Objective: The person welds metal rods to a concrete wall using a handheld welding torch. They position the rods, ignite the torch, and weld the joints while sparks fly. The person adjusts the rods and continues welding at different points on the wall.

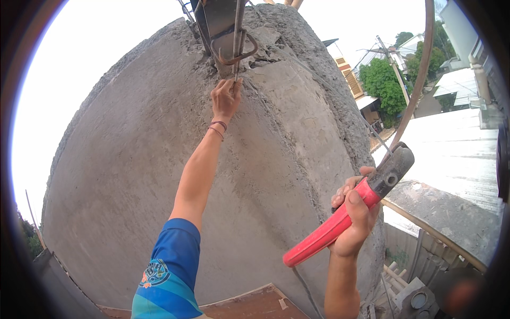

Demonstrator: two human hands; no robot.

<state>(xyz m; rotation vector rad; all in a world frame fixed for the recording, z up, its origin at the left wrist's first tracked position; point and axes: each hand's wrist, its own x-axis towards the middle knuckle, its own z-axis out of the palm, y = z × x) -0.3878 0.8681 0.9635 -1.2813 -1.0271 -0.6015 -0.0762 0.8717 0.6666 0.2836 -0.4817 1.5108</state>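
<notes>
Stretched up in front, my left hand (pixel 226 99) pinches the lower end of a thin metal rod (pixel 237 58). The rod stands upright against a dark steel beam (pixel 219 18) at the top of the concrete. A bent, rusty steel bar (pixel 234 60) hooks around it just above my fingers. Lower on the right, my right hand (pixel 355 215) is wrapped around a red-handled welding electrode holder (pixel 326 232). Its dark jaws point up and to the right, gripping a thin welding rod (pixel 378 139) that runs up and left. A cable (pixel 307 290) hangs from the handle's bottom end.
A large grey concrete wall (pixel 143 138) fills the middle, with a rough, broken upper edge. Past it at right stand a brown pole (pixel 422 69), metal roofing (pixel 451 154), trees (pixel 390 80) and a utility pole (pixel 394 69), well below. A brown board (pixel 244 303) lies at the bottom.
</notes>
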